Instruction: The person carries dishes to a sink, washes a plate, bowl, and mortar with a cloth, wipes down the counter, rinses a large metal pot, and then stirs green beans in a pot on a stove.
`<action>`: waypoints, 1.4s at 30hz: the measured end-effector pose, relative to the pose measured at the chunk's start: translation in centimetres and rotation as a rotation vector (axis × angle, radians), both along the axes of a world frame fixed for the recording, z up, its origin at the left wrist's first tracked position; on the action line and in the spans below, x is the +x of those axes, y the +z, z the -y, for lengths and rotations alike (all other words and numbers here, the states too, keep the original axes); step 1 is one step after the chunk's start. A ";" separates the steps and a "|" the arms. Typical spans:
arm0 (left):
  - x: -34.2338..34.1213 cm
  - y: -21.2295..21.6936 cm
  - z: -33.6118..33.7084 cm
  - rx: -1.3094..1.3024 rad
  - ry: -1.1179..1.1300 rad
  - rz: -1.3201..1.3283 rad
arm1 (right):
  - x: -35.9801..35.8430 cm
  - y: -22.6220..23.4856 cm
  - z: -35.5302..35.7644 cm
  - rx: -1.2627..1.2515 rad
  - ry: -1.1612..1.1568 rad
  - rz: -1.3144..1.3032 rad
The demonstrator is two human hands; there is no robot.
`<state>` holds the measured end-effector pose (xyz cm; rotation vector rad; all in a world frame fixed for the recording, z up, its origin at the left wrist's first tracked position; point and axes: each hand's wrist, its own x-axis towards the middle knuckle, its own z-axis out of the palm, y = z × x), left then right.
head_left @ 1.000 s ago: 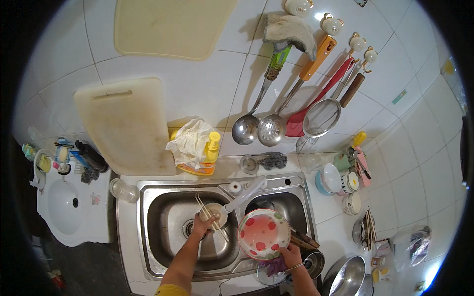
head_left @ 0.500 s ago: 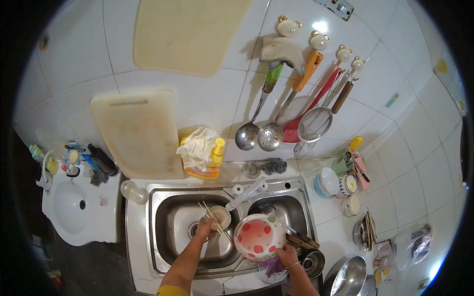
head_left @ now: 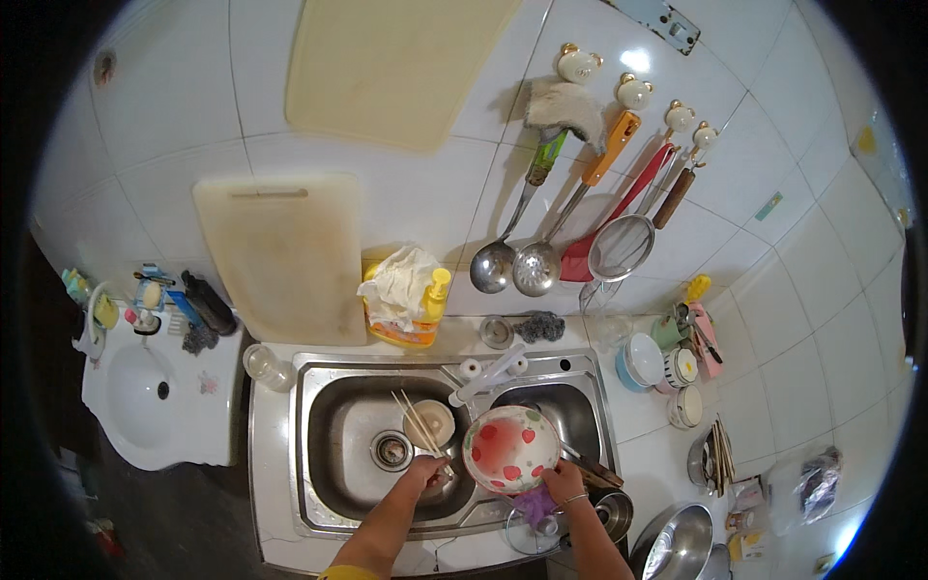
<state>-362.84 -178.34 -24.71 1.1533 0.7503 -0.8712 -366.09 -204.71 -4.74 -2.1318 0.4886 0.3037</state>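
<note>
Over the sink (head_left: 301, 435), the right hand (head_left: 561, 483) grips the patterned bowl (head_left: 511, 449) by its near-right rim; leftward, the left hand (head_left: 427, 472) meets the chopsticks (head_left: 420, 421), its grip unclear. Steady rim support should prevent slipping.

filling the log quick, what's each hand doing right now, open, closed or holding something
Left hand: at the chopsticks' lower ends; whether it grips them cannot be told.
Right hand: closed, holding the red-patterned dish by its rim.
</note>
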 end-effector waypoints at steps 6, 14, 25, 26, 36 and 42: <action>0.3 -0.7 1.5 0.062 0.042 -0.035 | 2.0 -0.7 -0.8 -0.163 0.039 -0.016; -2.5 8.5 -5.8 -0.264 0.057 0.082 | 5.4 2.1 -3.3 -0.350 0.132 0.133; -6.5 12.2 -9.6 -0.075 -0.110 0.192 | 8.9 3.9 -5.7 -0.632 0.363 -0.042; -6.7 12.2 -9.6 -0.060 -0.121 0.210 | 8.9 4.4 -6.2 -0.619 0.357 -0.040; -5.4 12.8 -10.5 -0.264 -0.061 0.099 | 7.9 7.3 -7.5 -0.629 0.252 -0.069; -2.0 11.4 -7.7 -0.530 0.101 -0.154 | 6.9 8.3 -7.3 -0.682 0.197 -0.101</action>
